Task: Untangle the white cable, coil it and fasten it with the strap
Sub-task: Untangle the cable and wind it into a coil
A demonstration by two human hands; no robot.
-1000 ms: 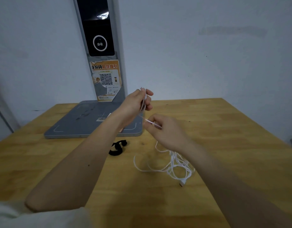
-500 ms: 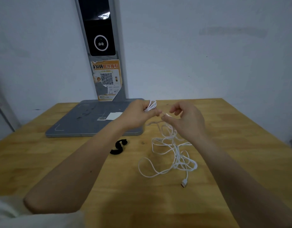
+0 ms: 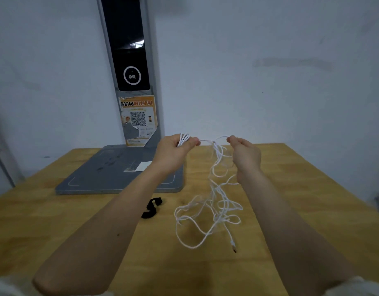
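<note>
Above the wooden table (image 3: 312,189), in front of the grey base plate (image 3: 111,171), the left hand (image 3: 173,151) grips a bundle of folded white cable (image 3: 214,206) loops, fingers curled round them, and the right hand (image 3: 245,154) pinches a strand just to the right of it, a short run of cable stretched between the two. The rest hangs from both hands in a loose tangle down onto the table right of the plate, connector end (image 3: 233,248) lying nearest the camera. Black strap (image 3: 151,208) lies on the table just in front of the plate, left of the tangle, untouched.
</note>
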